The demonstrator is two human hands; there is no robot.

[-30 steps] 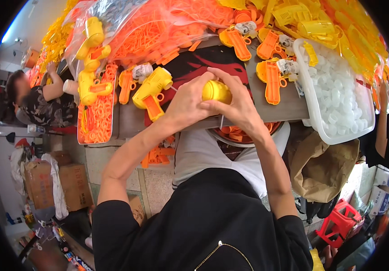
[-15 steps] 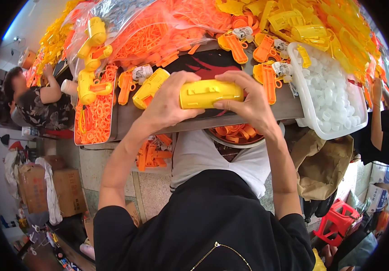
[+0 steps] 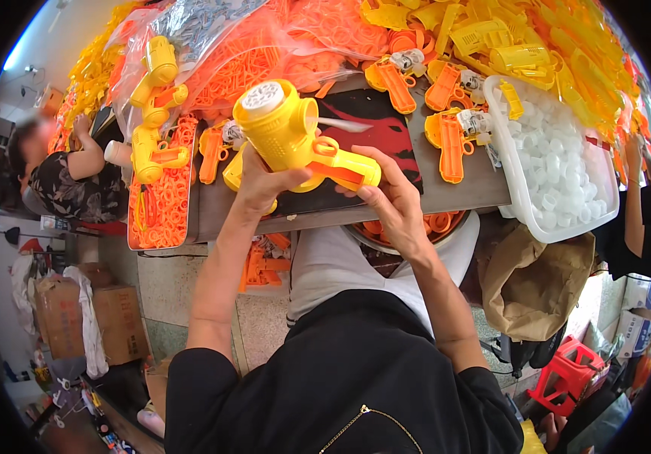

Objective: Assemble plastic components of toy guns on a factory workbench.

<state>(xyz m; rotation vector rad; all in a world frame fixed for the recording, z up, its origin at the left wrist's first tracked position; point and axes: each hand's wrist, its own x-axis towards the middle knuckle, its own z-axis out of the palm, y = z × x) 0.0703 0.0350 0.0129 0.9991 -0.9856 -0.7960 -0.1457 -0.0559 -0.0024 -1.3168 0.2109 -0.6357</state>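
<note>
Left hand (image 3: 257, 185): most fingers hidden behind the held yellow toy (image 3: 284, 132).
Second yellow toy (image 3: 232, 175): mostly covered by that hand.
Orange pieces (image 3: 441, 222): partly hidden beneath the table (image 3: 473, 185).
Left co-worker (image 3: 76, 181): head blurred.
Right co-worker (image 3: 632, 227): cut off at far right.
Yellow heap (image 3: 484, 34): top cut off.

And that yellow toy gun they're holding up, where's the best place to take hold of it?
Probably the handle, from the right: on this yellow toy gun it juts rightward, slimmer than the round body, and the right hand is at its free end. The left hand holds the body from below left.
</note>
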